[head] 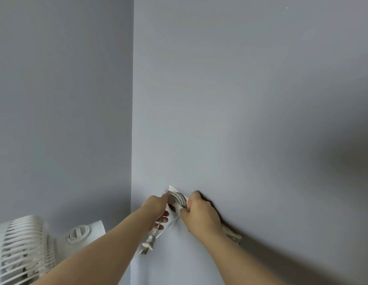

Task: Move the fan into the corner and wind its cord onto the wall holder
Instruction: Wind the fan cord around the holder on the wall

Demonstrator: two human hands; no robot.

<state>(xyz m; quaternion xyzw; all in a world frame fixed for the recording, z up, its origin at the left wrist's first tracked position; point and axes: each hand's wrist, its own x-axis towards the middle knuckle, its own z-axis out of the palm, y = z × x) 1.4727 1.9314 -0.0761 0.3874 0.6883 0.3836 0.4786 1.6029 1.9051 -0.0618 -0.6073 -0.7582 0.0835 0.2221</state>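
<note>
The white fan stands at the lower left, against the left wall by the corner; its grille and rear knob show. A white holder is fixed on the right wall, with several turns of the white cord wound on it. My left hand grips the cord's end just left of the holder, and the plug dangles below it. My right hand pinches the wound cord at the holder's right side. The holder's lower part is hidden by my hands.
Two plain grey-blue walls meet at a vertical corner. A white clip-like piece sits on the right wall behind my right wrist. My forearms cross the lower part of the view.
</note>
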